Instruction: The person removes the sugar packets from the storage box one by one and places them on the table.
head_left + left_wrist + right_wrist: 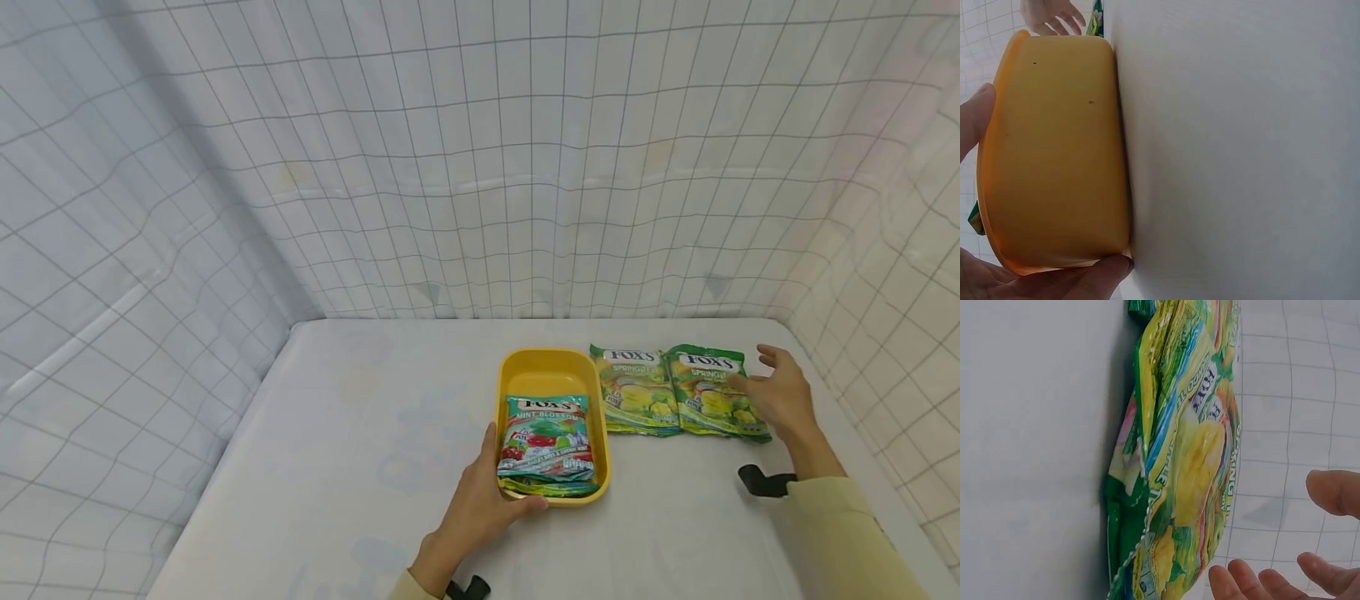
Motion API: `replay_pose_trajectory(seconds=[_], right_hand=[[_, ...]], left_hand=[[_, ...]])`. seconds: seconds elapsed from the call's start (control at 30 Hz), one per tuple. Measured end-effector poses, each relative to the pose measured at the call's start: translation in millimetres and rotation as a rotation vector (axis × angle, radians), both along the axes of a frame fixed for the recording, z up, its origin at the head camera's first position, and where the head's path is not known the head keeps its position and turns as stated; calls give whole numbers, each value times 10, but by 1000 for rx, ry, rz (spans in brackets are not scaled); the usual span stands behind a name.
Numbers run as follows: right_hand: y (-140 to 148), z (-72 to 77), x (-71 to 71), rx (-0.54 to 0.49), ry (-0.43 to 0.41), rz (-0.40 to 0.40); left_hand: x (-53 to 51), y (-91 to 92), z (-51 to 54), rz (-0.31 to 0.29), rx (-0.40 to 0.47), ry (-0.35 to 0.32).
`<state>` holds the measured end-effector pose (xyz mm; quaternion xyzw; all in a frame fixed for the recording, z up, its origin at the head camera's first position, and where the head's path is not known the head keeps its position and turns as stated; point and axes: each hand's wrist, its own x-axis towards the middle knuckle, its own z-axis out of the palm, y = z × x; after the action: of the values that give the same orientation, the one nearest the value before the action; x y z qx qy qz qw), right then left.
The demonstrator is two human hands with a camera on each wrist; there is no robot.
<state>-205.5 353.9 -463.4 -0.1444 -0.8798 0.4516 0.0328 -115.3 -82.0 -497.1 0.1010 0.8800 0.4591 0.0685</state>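
Observation:
A yellow plastic tray (pixel 551 364) stands on the white surface. Inside it, a teal Fox's Mint Blossom candy bag (pixel 546 437) lies over a yellow-green bag (pixel 551 487). My left hand (pixel 480 504) grips the tray's near left corner, thumb at the near rim and fingers along the left side. Right of the tray lie two green Fox's Spring Tea candy bags, a left one (pixel 637 392) and a right one (pixel 712 392) with edges meeting. Over the right bag's right side my right hand (pixel 783 392) hovers, fingers spread and apart from the bag in the right wrist view.
White grid-patterned cloth walls (pixel 480 208) rise behind and on both sides of the table (pixel 360 433). The right wall (pixel 900 333) is close beyond my right hand. A black strap piece (pixel 765 482) sticks out at my right wrist.

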Motion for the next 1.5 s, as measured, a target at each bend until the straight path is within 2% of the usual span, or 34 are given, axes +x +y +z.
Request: replay_pose_trajectory(seconds=[0.83, 0.97, 1.33, 1.5], right_hand=[[-393, 137, 149, -163, 243, 222], [-493, 181, 172, -195, 246, 263], [-697, 212, 210, -182, 225, 298], [-798, 281, 221, -185, 238, 306]], left_hand=[[8, 4, -15, 11, -6, -11], [-1, 2, -12, 12, -10, -9], [-3, 11, -9, 14, -19, -11], [-3, 15, -3, 21, -26, -17]])
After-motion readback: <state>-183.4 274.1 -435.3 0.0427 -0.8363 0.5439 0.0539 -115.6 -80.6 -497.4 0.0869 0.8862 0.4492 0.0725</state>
